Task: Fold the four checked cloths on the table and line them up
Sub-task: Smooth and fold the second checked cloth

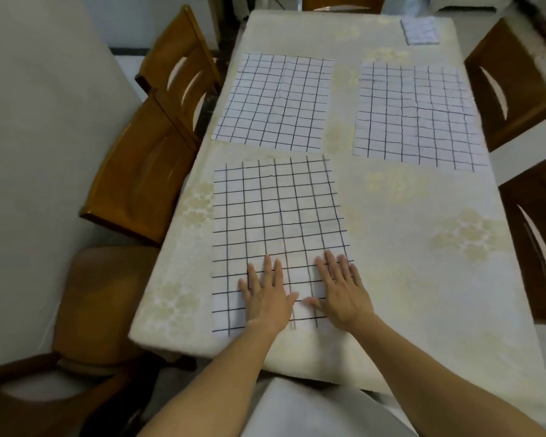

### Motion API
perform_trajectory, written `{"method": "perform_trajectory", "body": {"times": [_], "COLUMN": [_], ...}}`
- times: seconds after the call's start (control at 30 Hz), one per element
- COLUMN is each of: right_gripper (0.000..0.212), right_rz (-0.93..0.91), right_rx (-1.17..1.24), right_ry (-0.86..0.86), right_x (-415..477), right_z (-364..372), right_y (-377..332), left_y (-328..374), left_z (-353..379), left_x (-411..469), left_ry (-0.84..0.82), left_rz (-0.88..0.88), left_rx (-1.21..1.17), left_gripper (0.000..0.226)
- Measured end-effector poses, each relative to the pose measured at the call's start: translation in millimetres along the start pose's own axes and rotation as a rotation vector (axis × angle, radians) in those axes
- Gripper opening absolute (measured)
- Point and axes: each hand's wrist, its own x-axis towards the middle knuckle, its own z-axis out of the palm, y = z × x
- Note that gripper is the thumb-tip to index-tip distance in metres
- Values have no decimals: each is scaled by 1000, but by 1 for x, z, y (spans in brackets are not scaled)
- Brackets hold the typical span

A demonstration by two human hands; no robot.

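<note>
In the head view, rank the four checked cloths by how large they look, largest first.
1. The near cloth: largest, though closeness to the camera may inflate it.
2. The far right cloth and far left cloth: look about alike, not ranked.
3. The small cloth at the far right corner: smallest.

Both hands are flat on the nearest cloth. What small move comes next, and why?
Probably pinch the near edge of the near cloth and fold it away: it lies spread flat, and the left hand and right hand rest open on it, holding nothing.
</note>
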Motion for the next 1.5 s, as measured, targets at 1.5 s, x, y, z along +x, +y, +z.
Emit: {"method": "perform_trajectory", "body": {"times": [1.5], "right_gripper": [112], "right_rz": [-24], "right_rx": [149], "right_ry": [-36], "right_x": [-7], "right_z": [-5], "right_y": [35], "left_y": [58], "left_z": [0], "left_x": [-22], "left_ry": [39], "left_rz": [-322], "left_rx": [-114], "left_gripper": [85]}}
